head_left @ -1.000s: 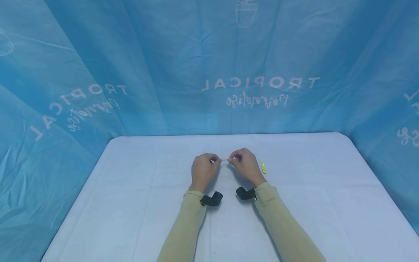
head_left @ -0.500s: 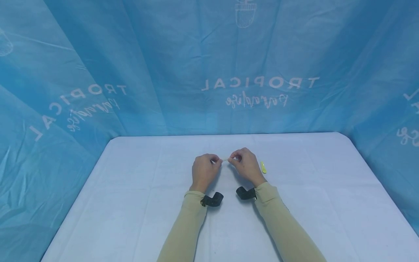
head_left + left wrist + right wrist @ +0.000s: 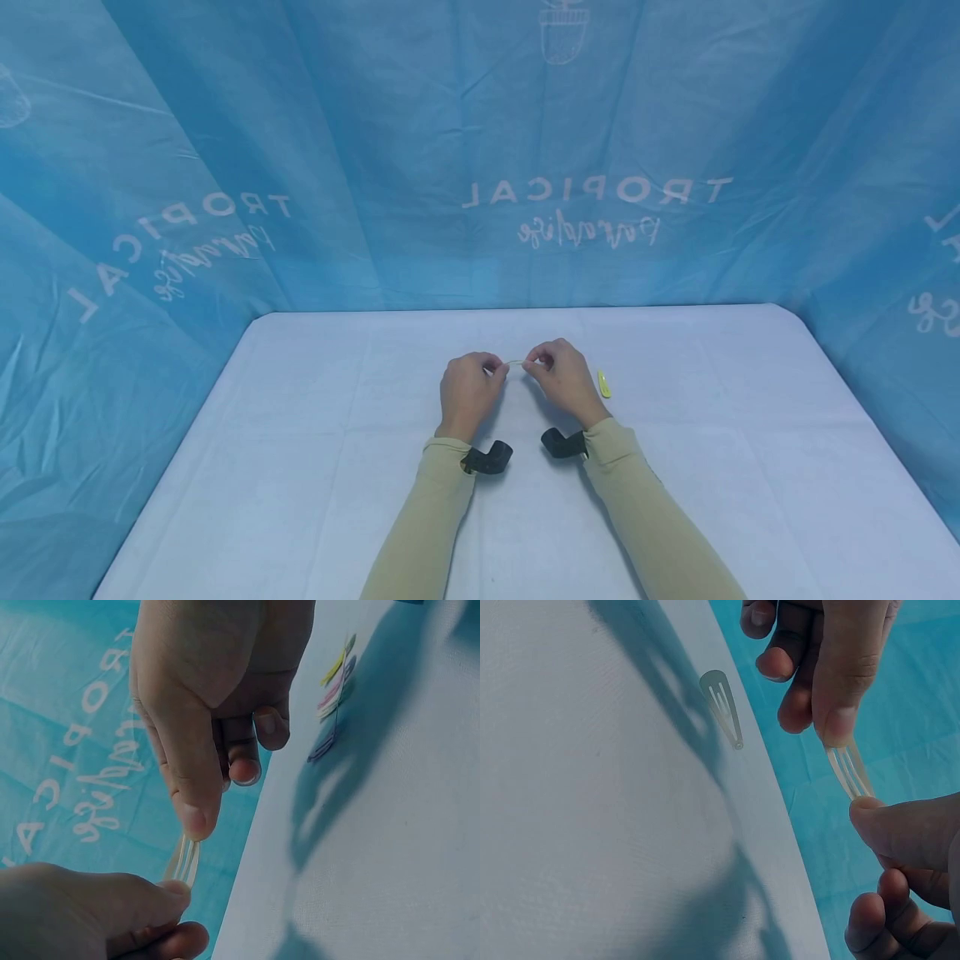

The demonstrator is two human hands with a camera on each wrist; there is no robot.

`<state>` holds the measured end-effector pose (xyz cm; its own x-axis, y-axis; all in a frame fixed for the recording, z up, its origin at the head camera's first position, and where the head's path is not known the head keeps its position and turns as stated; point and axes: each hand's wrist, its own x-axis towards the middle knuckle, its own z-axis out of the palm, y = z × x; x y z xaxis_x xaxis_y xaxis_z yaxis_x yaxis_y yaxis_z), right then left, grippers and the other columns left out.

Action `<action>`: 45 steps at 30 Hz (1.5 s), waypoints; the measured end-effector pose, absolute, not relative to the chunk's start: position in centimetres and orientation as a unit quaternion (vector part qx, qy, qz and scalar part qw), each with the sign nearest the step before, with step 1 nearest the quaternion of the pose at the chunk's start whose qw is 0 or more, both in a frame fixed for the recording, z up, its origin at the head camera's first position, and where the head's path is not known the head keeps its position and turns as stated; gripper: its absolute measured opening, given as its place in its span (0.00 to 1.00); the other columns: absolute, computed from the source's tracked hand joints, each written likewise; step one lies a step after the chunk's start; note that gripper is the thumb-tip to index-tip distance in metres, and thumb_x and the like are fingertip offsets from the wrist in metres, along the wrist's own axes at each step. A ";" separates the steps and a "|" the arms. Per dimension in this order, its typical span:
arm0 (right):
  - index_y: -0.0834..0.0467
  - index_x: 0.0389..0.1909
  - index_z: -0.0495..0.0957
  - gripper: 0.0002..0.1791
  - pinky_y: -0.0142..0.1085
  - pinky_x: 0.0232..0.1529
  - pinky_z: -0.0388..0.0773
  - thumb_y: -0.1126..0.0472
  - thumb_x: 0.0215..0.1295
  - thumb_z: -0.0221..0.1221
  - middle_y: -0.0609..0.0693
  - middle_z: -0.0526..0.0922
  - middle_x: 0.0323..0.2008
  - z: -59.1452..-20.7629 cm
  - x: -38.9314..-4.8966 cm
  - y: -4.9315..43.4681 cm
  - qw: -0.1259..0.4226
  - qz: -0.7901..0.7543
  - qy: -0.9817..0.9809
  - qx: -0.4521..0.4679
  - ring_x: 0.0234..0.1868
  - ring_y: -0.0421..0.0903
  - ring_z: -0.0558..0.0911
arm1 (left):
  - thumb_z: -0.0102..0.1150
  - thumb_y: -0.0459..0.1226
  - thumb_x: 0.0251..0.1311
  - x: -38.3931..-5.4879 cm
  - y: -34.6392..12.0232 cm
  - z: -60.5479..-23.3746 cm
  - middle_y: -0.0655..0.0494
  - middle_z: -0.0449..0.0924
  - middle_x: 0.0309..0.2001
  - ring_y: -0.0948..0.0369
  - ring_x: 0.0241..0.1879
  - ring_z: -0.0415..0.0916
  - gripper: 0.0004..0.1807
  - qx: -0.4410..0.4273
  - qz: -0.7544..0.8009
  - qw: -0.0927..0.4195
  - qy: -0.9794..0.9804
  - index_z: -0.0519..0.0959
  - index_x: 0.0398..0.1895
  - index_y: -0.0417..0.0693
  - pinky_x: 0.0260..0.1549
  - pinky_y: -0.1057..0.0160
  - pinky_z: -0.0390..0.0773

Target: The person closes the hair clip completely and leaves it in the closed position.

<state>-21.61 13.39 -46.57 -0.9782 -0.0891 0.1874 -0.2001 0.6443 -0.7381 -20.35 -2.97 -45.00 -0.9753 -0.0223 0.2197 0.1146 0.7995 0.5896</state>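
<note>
Above a white table [image 3: 300, 500], the left hand [image 3: 467, 392] and right hand [image 3: 564, 382] pinch opposite ends of a hair clip [image 3: 850, 772].

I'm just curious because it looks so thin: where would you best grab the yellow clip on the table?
Probably by its wider, rounded end, from above, thumb and finger on the two long edges: the yellow clip lies flat and tapers to a narrow tip. The right hand is nearest, but it pinches a thin pale piece.
</note>
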 end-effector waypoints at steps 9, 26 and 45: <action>0.62 0.40 0.83 0.07 0.45 0.43 0.72 0.62 0.68 0.63 0.57 0.78 0.38 -46.4 -21.5 13.5 0.063 0.424 -0.901 0.075 0.39 0.52 0.76 | 0.68 0.41 0.63 -20.4 -3.0 -45.0 0.57 0.85 0.29 0.63 0.27 0.77 0.07 -0.022 -0.324 0.090 -0.942 0.88 0.33 0.47 0.30 0.63 0.75; 0.62 0.41 0.83 0.08 0.47 0.46 0.73 0.62 0.68 0.62 0.59 0.79 0.40 -46.4 -21.7 13.9 0.071 0.432 -0.896 0.075 0.41 0.53 0.77 | 0.67 0.41 0.64 -20.6 -2.7 -45.3 0.56 0.86 0.31 0.62 0.29 0.78 0.07 -0.037 -0.325 0.079 -0.942 0.87 0.35 0.48 0.31 0.62 0.76; 0.61 0.44 0.82 0.09 0.39 0.31 0.74 0.60 0.69 0.61 0.56 0.82 0.40 -46.0 -21.8 14.5 0.046 0.456 -0.887 0.056 0.32 0.49 0.79 | 0.67 0.40 0.64 -20.2 -2.0 -45.2 0.56 0.87 0.34 0.60 0.33 0.81 0.07 -0.057 -0.324 0.067 -0.942 0.87 0.36 0.46 0.34 0.61 0.78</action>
<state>-21.85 14.48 -45.96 -0.9896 -0.0569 0.1320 -0.1404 0.5787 -0.8034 -20.22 -2.03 -45.18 -0.9845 0.0643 0.1631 0.1511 0.7829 0.6034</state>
